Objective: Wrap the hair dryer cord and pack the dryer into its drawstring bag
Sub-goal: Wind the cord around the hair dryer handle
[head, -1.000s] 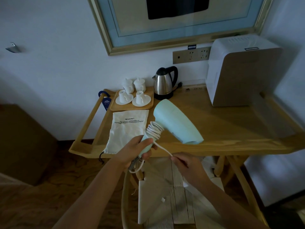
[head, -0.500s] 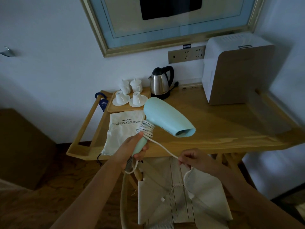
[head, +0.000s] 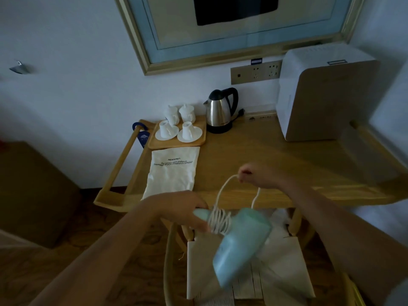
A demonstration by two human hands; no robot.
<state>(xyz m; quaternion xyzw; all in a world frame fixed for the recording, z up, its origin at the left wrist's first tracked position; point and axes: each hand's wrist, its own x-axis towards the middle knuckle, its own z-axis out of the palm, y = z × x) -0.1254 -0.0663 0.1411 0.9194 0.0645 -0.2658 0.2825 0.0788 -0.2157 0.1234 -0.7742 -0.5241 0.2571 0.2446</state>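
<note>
In the lower middle of the frame the left hand [head: 187, 212] grips the handle of the dryer [head: 239, 244], fingers curled round the pale green grip, and the body of the dryer slants down toward the bottom edge, blurred by motion. Several turns of the white cord [head: 219, 221] lie wound round the handle just right of that hand. From the coil a loop of cord rises to the right hand [head: 257, 175], which sits a little above and to the right, over the front edge of the table [head: 276, 155], and pinches the top of the loop with curled fingers (the fingertips themselves are too blurred to make out). The bag [head: 173, 171] lies flat on the table at centre left, printed side up, just above the left hand and apart from the dryer. Behind the bag a tray [head: 199, 141] holds white cups, with a kettle [head: 220, 110] to its right against the wall. A white box [head: 326, 93] stands at the upper right of the table, and a chair [head: 284, 272] sits below the dryer
</note>
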